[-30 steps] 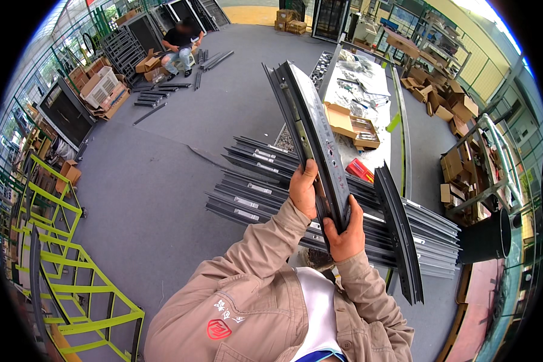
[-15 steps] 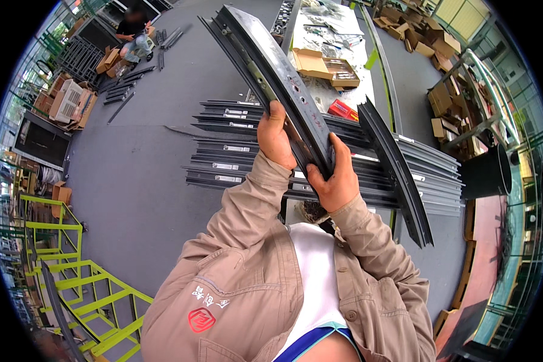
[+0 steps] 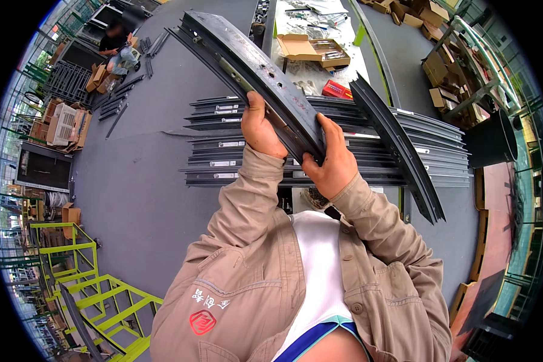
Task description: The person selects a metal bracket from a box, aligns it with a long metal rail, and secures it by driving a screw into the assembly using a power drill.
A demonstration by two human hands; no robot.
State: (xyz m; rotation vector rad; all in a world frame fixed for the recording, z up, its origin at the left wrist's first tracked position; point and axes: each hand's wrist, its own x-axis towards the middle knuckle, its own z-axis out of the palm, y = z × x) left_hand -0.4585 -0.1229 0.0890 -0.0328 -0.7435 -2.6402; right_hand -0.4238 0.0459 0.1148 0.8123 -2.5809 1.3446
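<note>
A dark metal profile [image 3: 265, 75] with a few holes in its broad face is held up at a slant, its far end toward the upper left. My left hand [image 3: 260, 128] grips its left side, thumb on the grooved edge. Around its near right end closes my right hand [image 3: 333, 155], thumb on the near end and fingers along the right side. Beneath it, several dark profiles [image 3: 223, 146] with small silver plates lie side by side across the bench. Another dark profile [image 3: 398, 148] rests crosswise on them, right of my right hand.
An open cardboard box [image 3: 298, 47] of small parts and a red box [image 3: 336, 90] sit on the white bench top beyond. A dark bin [image 3: 493, 140] stands at the right. Yellow-green frames [image 3: 102, 298] are at the lower left. A person [image 3: 119, 48] sits far left near boxes.
The held profile and both my hands have shifted left in the picture, and the profile leans over further. The background has also shifted, as the view turned slightly. Both hands keep their grip.
</note>
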